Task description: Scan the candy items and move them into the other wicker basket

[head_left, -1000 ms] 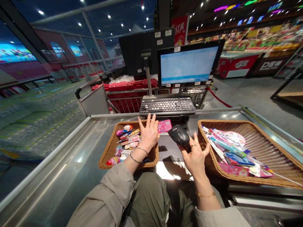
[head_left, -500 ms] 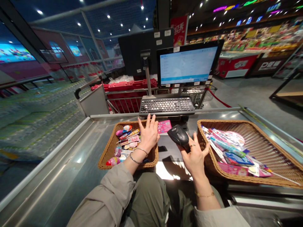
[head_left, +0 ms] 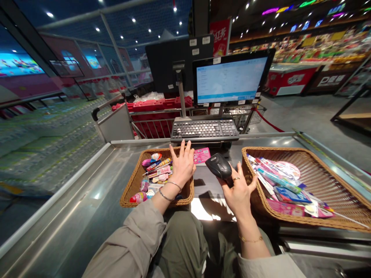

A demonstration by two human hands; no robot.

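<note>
My left hand [head_left: 183, 166] hovers over the right side of the left wicker basket [head_left: 129, 191]. A flat pink packet [head_left: 202, 155] juts out to the right from under its fingers; the thumb is hidden. Facing that packet is a black handheld barcode scanner [head_left: 218, 166], which my right hand [head_left: 239, 189] grips from below, some fingers loose. Small toys and candies [head_left: 162, 170] lie in the left basket. In the right wicker basket [head_left: 327, 170] are several flat packets and a turquoise tube-like pack [head_left: 276, 179].
Beyond the baskets stand a black keyboard [head_left: 205, 128] and a lit monitor [head_left: 232, 81]. The metal counter [head_left: 95, 200] has raised edges. A cart with red contents [head_left: 156, 104] is behind it, and stacked bottle packs [head_left: 58, 146] are at the left.
The pink packet is turned very slightly and its printed face shows a little more clearly. Both hands, the scanner and the baskets keep nearly the same places.
</note>
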